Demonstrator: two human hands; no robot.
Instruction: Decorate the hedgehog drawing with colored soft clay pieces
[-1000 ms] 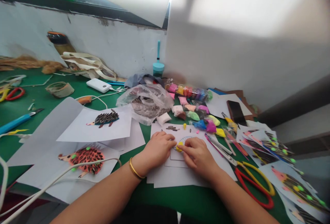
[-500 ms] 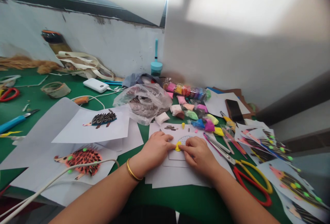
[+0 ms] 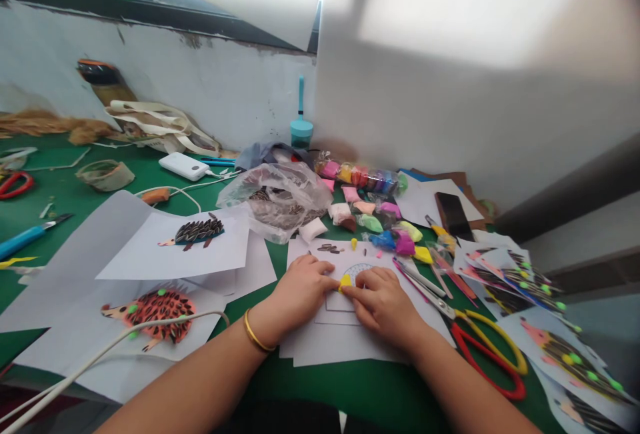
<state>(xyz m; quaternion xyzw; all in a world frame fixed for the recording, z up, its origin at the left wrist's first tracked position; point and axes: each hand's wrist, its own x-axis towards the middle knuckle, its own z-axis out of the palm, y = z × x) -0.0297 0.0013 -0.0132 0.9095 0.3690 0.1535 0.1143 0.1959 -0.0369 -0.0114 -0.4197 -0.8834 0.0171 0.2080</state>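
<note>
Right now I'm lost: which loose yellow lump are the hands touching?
The nearer lump, between left hand and right hand; the other lies beyond, near the seeds.
</note>
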